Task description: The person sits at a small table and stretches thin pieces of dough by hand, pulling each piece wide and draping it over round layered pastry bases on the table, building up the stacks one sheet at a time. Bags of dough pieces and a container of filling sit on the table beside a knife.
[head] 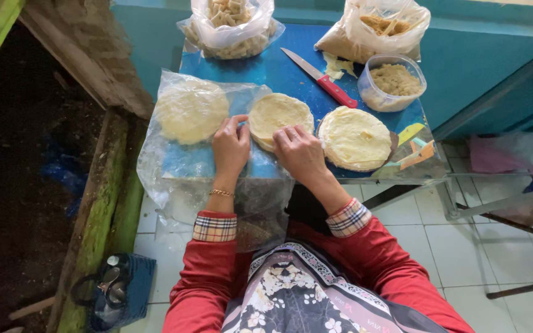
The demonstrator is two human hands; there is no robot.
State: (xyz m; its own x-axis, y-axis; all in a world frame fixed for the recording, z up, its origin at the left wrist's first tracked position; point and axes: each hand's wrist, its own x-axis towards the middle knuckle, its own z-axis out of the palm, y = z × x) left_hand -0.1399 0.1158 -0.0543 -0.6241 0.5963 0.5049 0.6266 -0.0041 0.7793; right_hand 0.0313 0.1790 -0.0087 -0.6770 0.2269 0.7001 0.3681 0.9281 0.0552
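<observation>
At the blue table's (pixel 291 74) near edge, both hands (pixel 266 151) press flat, unclenched, on the middle wrapper stack (pixel 277 114).

Bench (pixel 291 71) blue. Dough rounds (pixel 277 115) pale yellow. Knife (pixel 322 79) with red handle, silver blade. Sleeves (pixel 377 259) red, cuffs (pixel 214 227) tan plaid. Apron (pixel 297 290) grey with white floral print. Bracelet (pixel 221 193) gold. Floor tiles (pixel 458 246) white.
</observation>
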